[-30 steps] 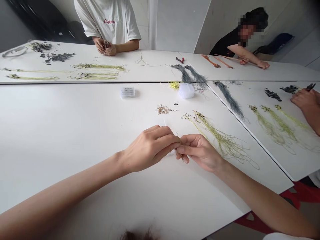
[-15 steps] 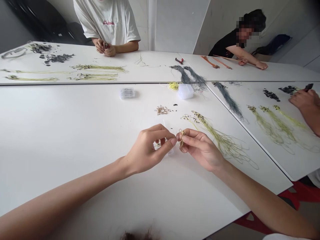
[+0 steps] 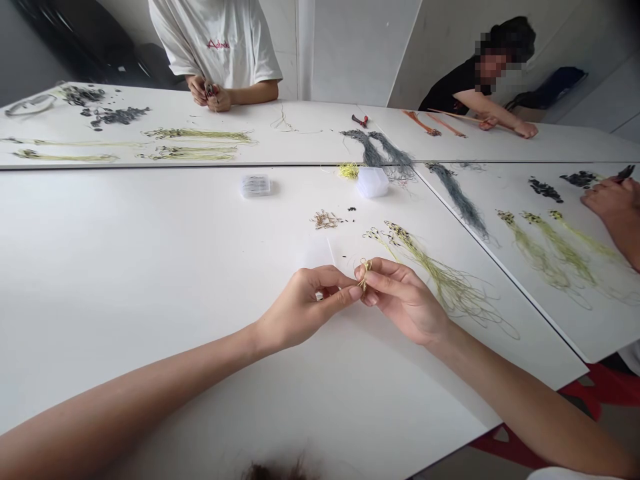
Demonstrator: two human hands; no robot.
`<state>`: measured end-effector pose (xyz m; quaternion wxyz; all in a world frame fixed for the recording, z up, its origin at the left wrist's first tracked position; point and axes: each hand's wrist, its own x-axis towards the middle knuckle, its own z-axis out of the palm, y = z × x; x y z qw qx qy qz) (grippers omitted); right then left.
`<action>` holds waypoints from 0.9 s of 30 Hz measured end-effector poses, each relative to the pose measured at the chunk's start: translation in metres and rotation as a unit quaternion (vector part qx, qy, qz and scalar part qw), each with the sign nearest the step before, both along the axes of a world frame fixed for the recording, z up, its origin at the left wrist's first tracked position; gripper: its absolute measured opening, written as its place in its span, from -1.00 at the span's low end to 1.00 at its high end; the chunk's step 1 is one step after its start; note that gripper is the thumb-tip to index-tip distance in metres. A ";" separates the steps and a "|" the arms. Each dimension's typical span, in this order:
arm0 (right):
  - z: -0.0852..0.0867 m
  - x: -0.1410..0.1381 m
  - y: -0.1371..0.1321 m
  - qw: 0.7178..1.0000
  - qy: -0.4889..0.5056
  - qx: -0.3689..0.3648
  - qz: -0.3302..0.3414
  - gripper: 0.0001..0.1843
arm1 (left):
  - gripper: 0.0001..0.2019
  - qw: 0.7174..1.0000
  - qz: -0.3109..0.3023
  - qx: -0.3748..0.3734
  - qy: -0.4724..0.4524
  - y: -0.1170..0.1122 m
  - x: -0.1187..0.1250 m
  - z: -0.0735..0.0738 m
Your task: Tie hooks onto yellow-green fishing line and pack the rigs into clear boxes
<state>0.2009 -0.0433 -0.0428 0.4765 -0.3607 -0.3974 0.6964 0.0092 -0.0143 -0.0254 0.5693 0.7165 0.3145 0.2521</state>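
My right hand (image 3: 407,293) pinches a fish hook (image 3: 364,263) with pale yellow line (image 3: 365,283) bunched around its shank. Thumb and index finger of my left hand (image 3: 305,303) are closed at the lower end of that bunch, touching the line; exactly what lies between those tips is too small to see. Just beyond the hands is a heap of loose gold hooks (image 3: 326,220) with tiny black beads (image 3: 351,209). To the right rests a bundle of hooks tied to yellow line (image 3: 440,267). A clear plastic piece (image 3: 316,250) is partly hidden behind my left hand.
A clear box of hooks (image 3: 256,186), a white translucent container (image 3: 373,182) and a yellow line heap (image 3: 348,171) stand farther back. Grey line bundles (image 3: 367,148) cross the table seam. Co-workers sit opposite; another person's hand (image 3: 610,200) is at right.
My left hand has moved slightly down and right, its fingertips now at the bottom of the yellow line bunch. My right hand keeps its hold on the hook.
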 end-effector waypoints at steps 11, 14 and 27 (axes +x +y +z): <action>-0.003 -0.005 0.000 1.000 0.004 -0.007 0.005 -0.91 | -0.80 0.997 0.008 0.069 0.019 -0.005 0.000 -0.005; -0.002 -0.004 0.000 1.000 -0.011 0.006 0.001 -0.91 | -0.82 0.990 0.017 0.137 0.028 -0.004 -0.002 -0.004; -0.001 -0.002 -0.002 0.996 -0.064 0.018 0.055 -0.90 | -0.85 0.932 0.023 0.361 0.019 0.021 -0.010 -0.008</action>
